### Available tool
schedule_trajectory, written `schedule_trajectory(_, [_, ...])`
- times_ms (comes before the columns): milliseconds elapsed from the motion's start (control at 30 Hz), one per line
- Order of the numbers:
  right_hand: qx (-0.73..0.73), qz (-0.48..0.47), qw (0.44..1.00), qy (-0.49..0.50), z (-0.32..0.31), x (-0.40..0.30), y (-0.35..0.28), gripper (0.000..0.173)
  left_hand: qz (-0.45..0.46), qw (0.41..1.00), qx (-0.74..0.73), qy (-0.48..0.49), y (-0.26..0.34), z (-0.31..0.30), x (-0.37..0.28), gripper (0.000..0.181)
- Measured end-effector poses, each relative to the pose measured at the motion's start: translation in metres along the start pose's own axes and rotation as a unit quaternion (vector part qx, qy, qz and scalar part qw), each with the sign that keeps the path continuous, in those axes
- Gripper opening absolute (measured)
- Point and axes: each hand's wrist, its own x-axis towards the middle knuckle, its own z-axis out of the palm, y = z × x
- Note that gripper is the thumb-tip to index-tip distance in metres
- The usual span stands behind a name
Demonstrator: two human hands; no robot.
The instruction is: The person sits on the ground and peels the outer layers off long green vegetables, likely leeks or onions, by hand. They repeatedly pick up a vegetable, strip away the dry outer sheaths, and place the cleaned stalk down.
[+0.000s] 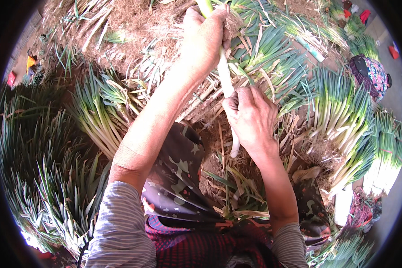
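Both my hands are on one long green onion (225, 73), its white stalk slanting down between them. My left hand (206, 31) grips it high up, where the stalk turns pale green. Lower down, my right hand (253, 112) closes around the white part, and the smooth white end sticks out below the fist over my lap. The upper leaves run out of the picture at the top. Beneath the hands lie stripped outer leaves and roots (201, 100) in a loose pile.
Dense green onion tops (47, 160) stand along the left. A spread bunch of green onions (338, 107) lies at right, with tied bundles (385, 147) beyond it. Dry, rooty stalks (127, 30) heap up ahead. Another person (372, 75) is at far right.
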Motion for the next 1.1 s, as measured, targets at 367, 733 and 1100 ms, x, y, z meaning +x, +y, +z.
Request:
schedule_trajectory(367, [0.868, 0.412, 0.269, 0.069, -0.005, -0.032, 0.048, 0.019, -0.038, 0.997, -0.061, 0.023, 0.008, -0.010, 0.016, 0.017])
schedule_trajectory(733, [0.879, 0.382, 0.092, 0.271, -0.075, -0.220, 0.180, 0.031, -0.083, 0.973, -0.187, -0.109, 0.021, -0.073, 0.057, 0.035])
schedule_trajectory(1100, [0.519, 0.283, 0.806, 0.016, -0.021, -0.022, -0.008, 0.023, -0.144, 0.974, -0.161, -0.063, 0.003, -0.034, 0.031, 0.037])
